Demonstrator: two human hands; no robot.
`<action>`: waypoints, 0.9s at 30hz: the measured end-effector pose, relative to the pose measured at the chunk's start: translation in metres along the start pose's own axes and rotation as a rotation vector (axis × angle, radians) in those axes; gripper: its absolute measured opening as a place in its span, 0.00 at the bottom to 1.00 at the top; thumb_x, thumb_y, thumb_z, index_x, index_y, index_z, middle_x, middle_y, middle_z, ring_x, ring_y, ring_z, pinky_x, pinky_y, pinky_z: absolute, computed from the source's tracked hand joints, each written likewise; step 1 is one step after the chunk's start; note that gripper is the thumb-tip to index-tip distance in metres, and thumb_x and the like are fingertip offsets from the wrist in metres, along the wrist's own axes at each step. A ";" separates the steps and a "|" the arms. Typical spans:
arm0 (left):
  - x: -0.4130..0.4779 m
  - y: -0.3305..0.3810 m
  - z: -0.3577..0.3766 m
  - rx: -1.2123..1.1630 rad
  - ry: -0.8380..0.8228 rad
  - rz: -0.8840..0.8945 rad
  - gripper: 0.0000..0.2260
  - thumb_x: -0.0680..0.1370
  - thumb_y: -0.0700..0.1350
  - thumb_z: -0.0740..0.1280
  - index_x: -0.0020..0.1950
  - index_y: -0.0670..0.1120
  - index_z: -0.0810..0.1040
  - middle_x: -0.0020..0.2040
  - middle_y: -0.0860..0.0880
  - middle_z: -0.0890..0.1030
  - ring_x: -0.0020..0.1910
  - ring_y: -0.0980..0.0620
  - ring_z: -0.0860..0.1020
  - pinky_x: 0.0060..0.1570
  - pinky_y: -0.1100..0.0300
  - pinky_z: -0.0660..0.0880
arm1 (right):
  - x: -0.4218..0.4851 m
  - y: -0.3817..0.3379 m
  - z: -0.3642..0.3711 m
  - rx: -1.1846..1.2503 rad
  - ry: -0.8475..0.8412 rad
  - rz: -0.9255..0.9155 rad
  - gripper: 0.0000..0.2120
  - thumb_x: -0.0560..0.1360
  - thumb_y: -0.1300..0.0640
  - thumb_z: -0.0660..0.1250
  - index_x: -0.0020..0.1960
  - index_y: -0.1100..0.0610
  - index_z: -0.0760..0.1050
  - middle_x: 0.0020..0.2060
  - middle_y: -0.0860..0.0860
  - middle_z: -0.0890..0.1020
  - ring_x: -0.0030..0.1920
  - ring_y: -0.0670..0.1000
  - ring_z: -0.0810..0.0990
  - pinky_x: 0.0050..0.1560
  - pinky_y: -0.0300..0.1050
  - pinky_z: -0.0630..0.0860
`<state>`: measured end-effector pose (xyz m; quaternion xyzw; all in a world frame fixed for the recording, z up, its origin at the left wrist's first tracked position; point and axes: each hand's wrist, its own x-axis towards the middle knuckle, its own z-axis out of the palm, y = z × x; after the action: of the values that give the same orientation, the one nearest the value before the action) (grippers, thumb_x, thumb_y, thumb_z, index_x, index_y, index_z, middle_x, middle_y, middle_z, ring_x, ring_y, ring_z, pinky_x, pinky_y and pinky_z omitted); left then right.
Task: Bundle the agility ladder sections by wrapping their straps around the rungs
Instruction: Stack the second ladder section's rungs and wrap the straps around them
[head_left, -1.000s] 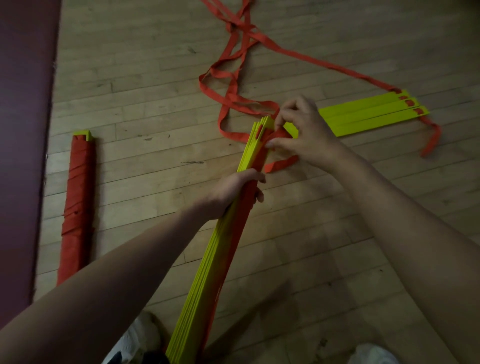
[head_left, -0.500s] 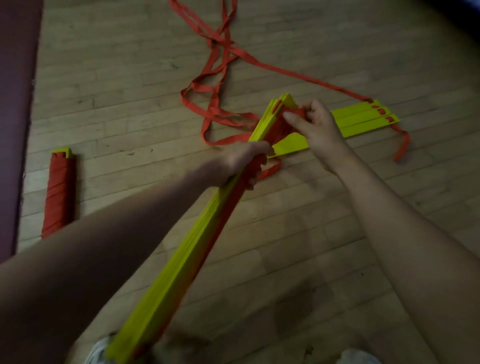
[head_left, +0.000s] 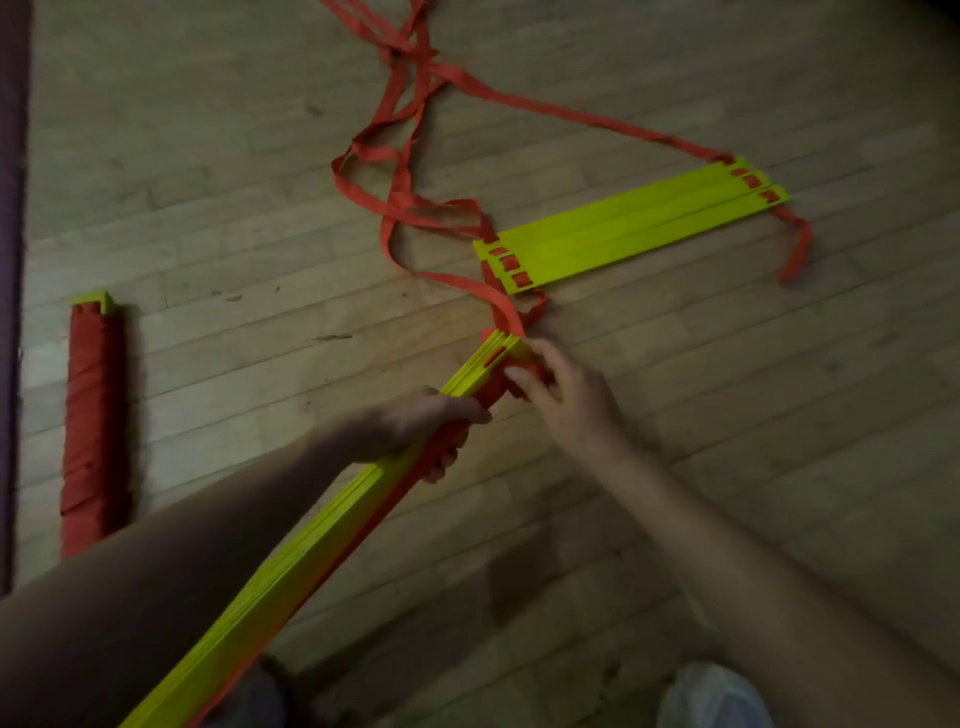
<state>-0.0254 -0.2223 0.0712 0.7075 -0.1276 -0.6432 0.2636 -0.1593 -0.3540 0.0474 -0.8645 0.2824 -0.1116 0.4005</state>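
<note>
A stack of yellow rungs (head_left: 322, 540) runs from the lower left up toward the centre. My left hand (head_left: 415, 421) grips it near its far end. At that far end my right hand (head_left: 566, 400) pinches the red strap (head_left: 506, 312), which leads on to three more yellow rungs (head_left: 628, 223) lying flat on the floor. Beyond them the loose strap (head_left: 400, 171) tangles across the boards toward the top edge.
A finished bundle (head_left: 91, 421), wrapped in red strap, lies on the wooden floor at the left beside a dark mat edge (head_left: 10, 260). A white shoe (head_left: 711, 696) shows at the bottom right.
The held stack's far end has dropped lower and nearer to me. My right hand came off the flat rungs and now sits at the stack's tip on the strap.
</note>
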 end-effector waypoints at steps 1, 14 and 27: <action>0.001 -0.010 0.001 -0.016 0.014 0.007 0.12 0.76 0.50 0.67 0.43 0.41 0.74 0.35 0.42 0.74 0.31 0.46 0.73 0.32 0.58 0.74 | -0.008 -0.002 0.009 -0.066 0.009 -0.062 0.21 0.77 0.47 0.63 0.66 0.57 0.74 0.50 0.60 0.84 0.50 0.61 0.82 0.49 0.48 0.72; -0.008 -0.038 -0.006 -0.029 0.193 0.316 0.07 0.77 0.42 0.68 0.52 0.42 0.76 0.39 0.43 0.80 0.31 0.47 0.76 0.31 0.57 0.75 | -0.007 -0.004 0.026 0.198 -0.131 0.081 0.22 0.72 0.55 0.73 0.63 0.53 0.70 0.52 0.49 0.82 0.52 0.53 0.82 0.53 0.49 0.77; -0.005 -0.042 -0.004 0.026 0.220 0.203 0.26 0.72 0.65 0.67 0.42 0.40 0.77 0.31 0.44 0.77 0.28 0.48 0.75 0.29 0.59 0.74 | -0.004 -0.004 -0.010 0.090 -0.353 0.049 0.12 0.75 0.50 0.68 0.35 0.54 0.78 0.28 0.49 0.82 0.32 0.46 0.81 0.40 0.44 0.75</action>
<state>-0.0287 -0.1843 0.0529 0.7606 -0.1772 -0.5301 0.3303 -0.1655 -0.3559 0.0566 -0.8446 0.2236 0.0389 0.4848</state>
